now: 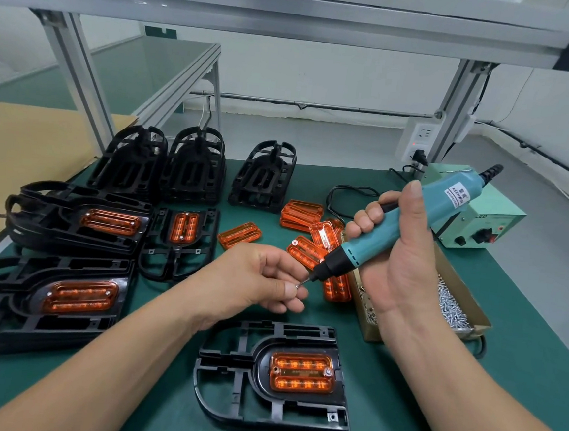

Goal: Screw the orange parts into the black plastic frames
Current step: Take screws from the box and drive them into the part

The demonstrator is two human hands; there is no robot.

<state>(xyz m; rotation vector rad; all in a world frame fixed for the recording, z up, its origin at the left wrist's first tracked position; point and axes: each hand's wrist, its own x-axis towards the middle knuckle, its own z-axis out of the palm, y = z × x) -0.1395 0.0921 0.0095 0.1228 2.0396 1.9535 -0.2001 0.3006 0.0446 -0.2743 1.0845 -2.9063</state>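
Head view: bare green mat (432, 400) is seen around the black frame (227, 382) holding an orange part (302, 371). Above it, a screw (299, 284) is pinched by the left hand (263, 279) against the electric screwdriver (395, 225), gripped by the right hand (399, 259).

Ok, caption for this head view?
Left hand holds a screw to the screwdriver in the right hand near a black frame.

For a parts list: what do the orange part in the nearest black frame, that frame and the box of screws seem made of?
Orange part: translucent glossy plastic, apparently; inner ribs show through it. Black frame: opaque moulded plastic, dull sheen, thin webs. Box: matt brown cardboard, by its flat folded walls. Screws: bright silver metal, probably steel.
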